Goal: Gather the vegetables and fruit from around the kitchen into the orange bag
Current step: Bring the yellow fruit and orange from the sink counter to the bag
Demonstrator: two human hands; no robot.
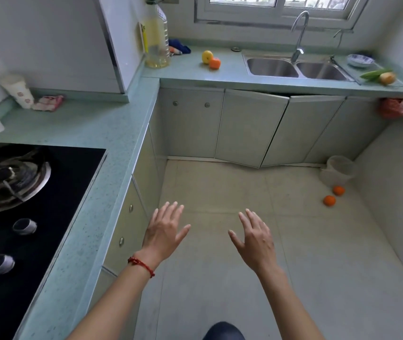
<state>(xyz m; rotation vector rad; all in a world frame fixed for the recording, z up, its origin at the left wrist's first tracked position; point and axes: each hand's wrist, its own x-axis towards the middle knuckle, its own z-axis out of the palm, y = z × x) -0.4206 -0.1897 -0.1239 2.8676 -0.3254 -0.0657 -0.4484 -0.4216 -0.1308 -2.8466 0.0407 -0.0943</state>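
My left hand [165, 229] and my right hand [254, 238] are stretched out over the floor, fingers spread, holding nothing. A yellow fruit [207, 56] and an orange fruit [214, 63] lie on the far counter, left of the sink. A green cucumber [374, 74] and a pale onion [387, 78] rest on the drainboard at the right of the sink. Two oranges [329, 200] [338, 190] lie on the floor near the right wall. The orange bag [399, 107] hangs under the counter's right end.
A gas hob [23, 192] fills the left counter, with white cups [17, 90] behind it. A big oil bottle [156, 38] stands in the counter corner. The double sink [296, 67] sits under the window. A clear plastic bin [339, 169] stands on the floor by the oranges.
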